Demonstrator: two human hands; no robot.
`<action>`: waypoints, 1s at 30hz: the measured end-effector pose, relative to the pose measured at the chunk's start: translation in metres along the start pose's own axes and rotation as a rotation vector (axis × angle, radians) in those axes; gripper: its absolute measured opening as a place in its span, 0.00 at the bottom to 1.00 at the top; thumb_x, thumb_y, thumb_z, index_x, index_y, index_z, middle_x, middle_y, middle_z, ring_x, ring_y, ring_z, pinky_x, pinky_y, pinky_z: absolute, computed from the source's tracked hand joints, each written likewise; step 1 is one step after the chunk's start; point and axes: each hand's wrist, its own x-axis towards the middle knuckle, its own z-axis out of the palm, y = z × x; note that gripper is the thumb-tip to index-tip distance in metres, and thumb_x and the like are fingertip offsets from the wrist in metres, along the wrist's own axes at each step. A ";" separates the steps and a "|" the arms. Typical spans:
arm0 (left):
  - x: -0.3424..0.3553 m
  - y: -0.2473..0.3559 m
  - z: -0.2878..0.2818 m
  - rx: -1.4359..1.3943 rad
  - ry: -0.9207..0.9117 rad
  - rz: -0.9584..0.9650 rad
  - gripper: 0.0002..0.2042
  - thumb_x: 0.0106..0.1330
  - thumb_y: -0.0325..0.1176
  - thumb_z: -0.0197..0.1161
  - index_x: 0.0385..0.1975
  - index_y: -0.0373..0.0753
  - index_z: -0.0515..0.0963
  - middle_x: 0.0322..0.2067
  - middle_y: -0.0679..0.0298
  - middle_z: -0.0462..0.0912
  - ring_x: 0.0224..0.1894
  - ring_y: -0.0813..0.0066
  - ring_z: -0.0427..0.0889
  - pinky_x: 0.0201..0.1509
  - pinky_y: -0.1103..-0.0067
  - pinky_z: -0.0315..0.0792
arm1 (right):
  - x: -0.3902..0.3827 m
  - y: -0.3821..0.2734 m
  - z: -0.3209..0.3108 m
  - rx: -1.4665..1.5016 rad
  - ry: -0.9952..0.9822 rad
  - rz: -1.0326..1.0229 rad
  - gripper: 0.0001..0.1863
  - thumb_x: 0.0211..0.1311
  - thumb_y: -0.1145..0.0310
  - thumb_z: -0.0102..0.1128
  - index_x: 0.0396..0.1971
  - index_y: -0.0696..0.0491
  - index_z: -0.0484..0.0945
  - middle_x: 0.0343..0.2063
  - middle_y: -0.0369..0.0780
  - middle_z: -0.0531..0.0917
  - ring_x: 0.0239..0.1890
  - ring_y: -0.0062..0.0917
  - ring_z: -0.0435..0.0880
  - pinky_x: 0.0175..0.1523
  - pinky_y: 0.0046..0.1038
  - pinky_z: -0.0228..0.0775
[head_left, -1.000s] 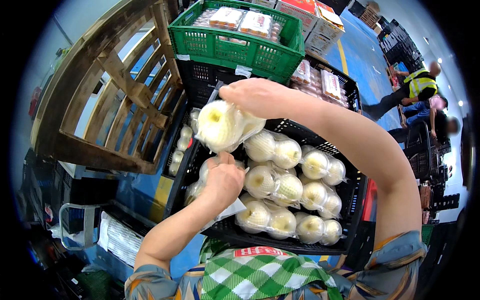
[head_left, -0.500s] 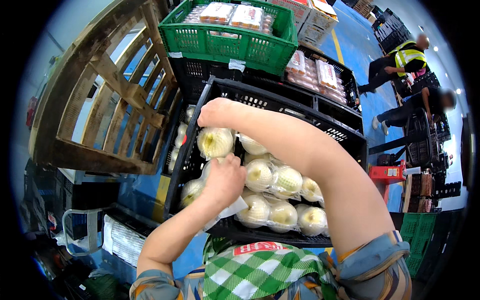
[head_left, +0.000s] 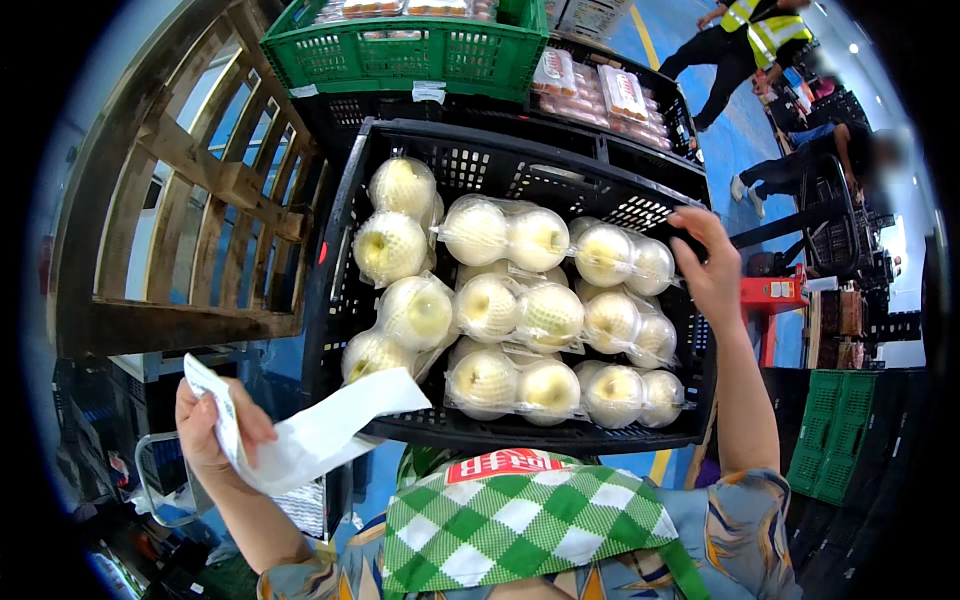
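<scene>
Behind paper strip (head_left: 325, 432) in left hand (head_left: 203, 438), lower-left fruit (head_left: 374, 354) partly hidden.

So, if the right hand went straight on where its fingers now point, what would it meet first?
The right hand would probably meet the black crate's far wall first; depth is unclear, so it might pass above.

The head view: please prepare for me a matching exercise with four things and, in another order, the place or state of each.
1. white paper strip
2. foam-netted fruits
3. right hand
4. wooden pallet

A. open, near the crate's right side
B. inside the black crate
C. slatted, left of the crate
D. held in the left hand

Pairs: 1-D, 2-B, 3-A, 4-C
</scene>
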 end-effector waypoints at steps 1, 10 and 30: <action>-0.006 0.007 0.002 0.022 0.083 -0.009 0.14 0.65 0.35 0.49 0.26 0.27 0.71 0.09 0.56 0.71 0.04 0.75 0.70 0.13 0.76 0.74 | -0.015 0.015 -0.012 0.023 0.042 0.045 0.14 0.52 0.79 0.54 0.41 0.57 0.73 0.38 0.38 0.79 0.44 0.23 0.77 0.52 0.25 0.66; 0.032 0.080 -0.018 -0.239 -1.005 -0.213 0.07 0.56 0.22 0.60 0.31 0.26 0.73 0.28 0.41 0.78 0.31 0.54 0.82 0.35 0.58 0.77 | -0.090 0.021 -0.016 -0.017 0.059 0.278 0.04 0.55 0.78 0.54 0.30 0.59 0.77 0.26 0.36 0.79 0.28 0.16 0.76 0.36 0.18 0.67; -0.059 0.084 0.015 0.397 -0.173 -0.011 0.15 0.59 0.38 0.58 0.26 0.28 0.78 0.20 0.50 0.80 0.18 0.64 0.81 0.18 0.78 0.76 | 0.001 -0.066 0.206 -0.075 -0.577 -0.374 0.15 0.51 0.74 0.50 0.42 0.50 0.72 0.35 0.41 0.76 0.38 0.36 0.77 0.38 0.34 0.70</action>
